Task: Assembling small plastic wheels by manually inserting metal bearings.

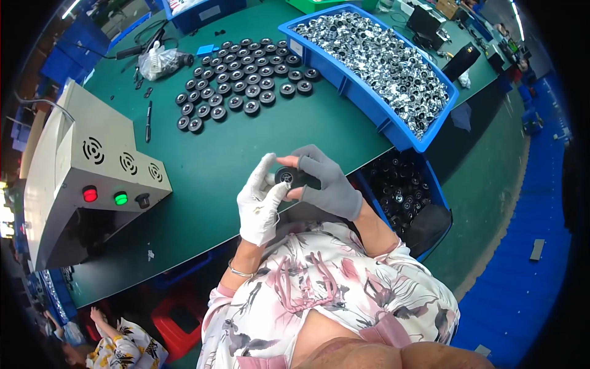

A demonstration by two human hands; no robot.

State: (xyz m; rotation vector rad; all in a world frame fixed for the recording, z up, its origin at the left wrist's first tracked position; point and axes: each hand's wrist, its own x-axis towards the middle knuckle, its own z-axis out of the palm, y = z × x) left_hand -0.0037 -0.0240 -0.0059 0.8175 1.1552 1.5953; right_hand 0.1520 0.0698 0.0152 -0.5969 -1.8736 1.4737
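A small black wheel [286, 176] with a spoked silver hub is held between my two hands, above the near edge of the green table. My left hand [258, 203], in a white glove, pinches its left side with thumb and fingers. From the right, my right hand [322, 181], in a grey glove with bare fingertips, grips the same wheel at its top and bottom edges. Farther back, several black wheels [235, 88] lie flat in loose rows on the table. Right of them stands a blue bin [369, 101] full of shiny silver ring-shaped parts [375, 58].
A beige machine [107, 154] with red and green lit buttons stands at the left. Beside it lies a black pen [149, 122]. A plastic bag [158, 61] sits at the far left. Below the table's right edge, a blue crate [437, 190] holds black wheels. Another person [123, 341] sits lower left.
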